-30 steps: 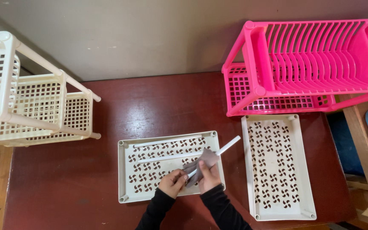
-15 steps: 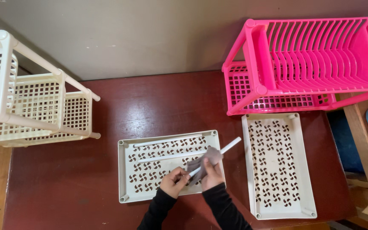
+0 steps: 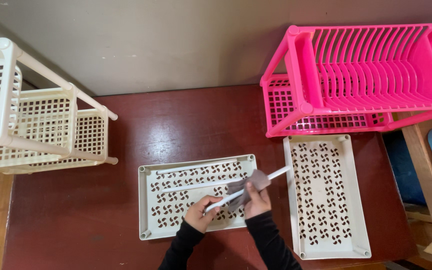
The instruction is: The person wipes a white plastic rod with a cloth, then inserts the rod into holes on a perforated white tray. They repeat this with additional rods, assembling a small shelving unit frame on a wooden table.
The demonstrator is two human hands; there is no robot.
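Left hand (image 3: 201, 212) gripping the near end of a white plastic rod (image 3: 276, 174), right hand (image 3: 257, 201) pinching a grey cloth (image 3: 246, 187) around it, both hovering over a cream perforated tray (image 3: 148, 205)

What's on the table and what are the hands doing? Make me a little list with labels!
left hand: grips one end of a white rod
right hand: presses a grey cloth around the rod
under hands: cream tray holding two more rods
right side: second tray, upright
back right: pink dish rack
back left: cream shelf rack
table: dark red
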